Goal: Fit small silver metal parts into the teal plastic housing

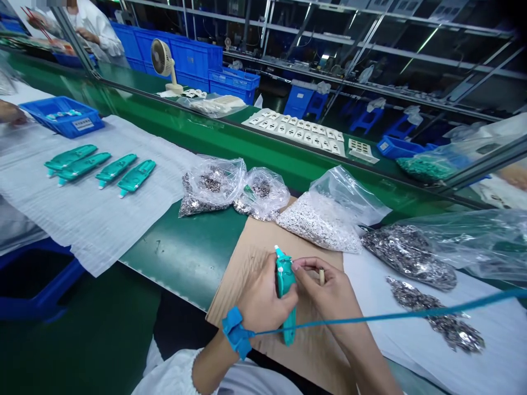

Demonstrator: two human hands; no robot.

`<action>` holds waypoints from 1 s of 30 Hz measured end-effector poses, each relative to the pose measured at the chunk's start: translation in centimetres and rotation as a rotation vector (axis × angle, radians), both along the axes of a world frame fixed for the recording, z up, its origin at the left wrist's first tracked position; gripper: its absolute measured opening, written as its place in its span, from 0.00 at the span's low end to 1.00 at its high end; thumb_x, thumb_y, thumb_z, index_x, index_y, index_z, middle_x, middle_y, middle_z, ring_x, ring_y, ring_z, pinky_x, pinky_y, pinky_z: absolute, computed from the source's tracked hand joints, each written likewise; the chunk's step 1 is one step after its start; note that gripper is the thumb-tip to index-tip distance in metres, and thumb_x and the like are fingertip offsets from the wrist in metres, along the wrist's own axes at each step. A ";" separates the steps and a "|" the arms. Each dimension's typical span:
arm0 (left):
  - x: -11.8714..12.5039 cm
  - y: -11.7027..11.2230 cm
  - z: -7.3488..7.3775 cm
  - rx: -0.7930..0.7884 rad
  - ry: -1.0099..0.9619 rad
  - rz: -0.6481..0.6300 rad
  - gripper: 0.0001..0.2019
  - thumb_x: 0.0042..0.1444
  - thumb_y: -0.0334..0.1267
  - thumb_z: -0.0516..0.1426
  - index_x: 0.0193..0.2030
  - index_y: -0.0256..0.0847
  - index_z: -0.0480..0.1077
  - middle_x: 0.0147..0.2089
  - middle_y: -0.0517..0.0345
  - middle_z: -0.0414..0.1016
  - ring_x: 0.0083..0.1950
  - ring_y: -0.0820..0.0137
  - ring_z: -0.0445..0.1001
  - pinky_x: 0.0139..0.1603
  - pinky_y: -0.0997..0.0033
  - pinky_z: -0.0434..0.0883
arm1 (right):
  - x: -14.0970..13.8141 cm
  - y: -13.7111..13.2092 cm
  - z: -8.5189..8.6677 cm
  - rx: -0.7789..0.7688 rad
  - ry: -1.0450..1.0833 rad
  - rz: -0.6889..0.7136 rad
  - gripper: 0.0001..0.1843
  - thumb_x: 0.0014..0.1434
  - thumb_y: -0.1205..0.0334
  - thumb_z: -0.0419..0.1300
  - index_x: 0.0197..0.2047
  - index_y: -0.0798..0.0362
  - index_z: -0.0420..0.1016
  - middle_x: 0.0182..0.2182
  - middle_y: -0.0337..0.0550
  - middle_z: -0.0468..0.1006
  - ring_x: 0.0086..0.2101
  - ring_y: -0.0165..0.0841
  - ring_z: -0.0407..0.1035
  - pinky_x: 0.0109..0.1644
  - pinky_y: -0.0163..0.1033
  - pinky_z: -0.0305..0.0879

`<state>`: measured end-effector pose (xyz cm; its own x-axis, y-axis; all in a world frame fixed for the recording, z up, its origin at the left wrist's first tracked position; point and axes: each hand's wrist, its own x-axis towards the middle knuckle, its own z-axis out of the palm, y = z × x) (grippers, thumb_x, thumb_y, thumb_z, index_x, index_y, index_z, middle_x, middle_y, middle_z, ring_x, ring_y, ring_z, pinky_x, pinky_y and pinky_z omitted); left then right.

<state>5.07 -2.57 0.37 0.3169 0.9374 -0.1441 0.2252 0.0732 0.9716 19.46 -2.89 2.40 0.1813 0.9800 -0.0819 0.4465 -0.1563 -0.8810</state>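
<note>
My left hand (pixel 267 299) is closed around a teal plastic casing (pixel 287 282) with a white tip, held above the brown cardboard (pixel 242 269). At the casing's upper right edge, the thumb and fingertips of my right hand (pixel 325 282) are pinched together. Whatever small part is between those fingertips is too small to make out. A tan stick end (pixel 321 276) pokes out between the right fingers; the rest of it is hidden. A blue wrist strap (pixel 237 333) is around my left wrist, and its cord (pixel 370 318) crosses over my right forearm.
Bags of small metal parts (pixel 212 186) and a bag of white parts (pixel 321 219) stand behind the cardboard. Loose metal pieces (pixel 436 312) lie at right. Several teal casings (pixel 138 176) and a blue bin (pixel 61 118) are at left, near another person's hand (pixel 11 113).
</note>
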 end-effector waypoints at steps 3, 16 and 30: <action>0.0 0.0 -0.1 0.017 0.001 0.001 0.13 0.56 0.35 0.58 0.48 0.43 0.65 0.35 0.60 0.75 0.36 0.66 0.76 0.35 0.72 0.69 | -0.1 -0.2 -0.4 -0.073 0.003 -0.041 0.19 0.54 0.43 0.64 0.35 0.52 0.78 0.34 0.48 0.83 0.34 0.41 0.76 0.38 0.41 0.71; 0.2 -0.3 0.3 0.016 -0.012 0.057 0.11 0.58 0.38 0.58 0.47 0.43 0.65 0.35 0.58 0.74 0.36 0.64 0.76 0.35 0.71 0.69 | 0.1 -0.2 1.3 -0.085 -0.003 -0.013 0.19 0.54 0.44 0.63 0.37 0.51 0.82 0.38 0.48 0.83 0.38 0.42 0.77 0.41 0.42 0.72; 0.0 -0.3 0.2 0.019 0.049 0.033 0.14 0.56 0.38 0.58 0.49 0.43 0.66 0.30 0.62 0.71 0.28 0.68 0.70 0.27 0.73 0.61 | 0.1 0.1 1.4 -0.158 0.105 -0.031 0.20 0.46 0.43 0.70 0.32 0.52 0.83 0.36 0.50 0.84 0.38 0.44 0.78 0.43 0.44 0.74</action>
<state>5.09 -2.82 0.58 0.2788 0.9500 -0.1403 0.2698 0.0627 0.9609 19.56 -2.74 3.76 0.1934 0.9476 -0.2544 0.3466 -0.3086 -0.8858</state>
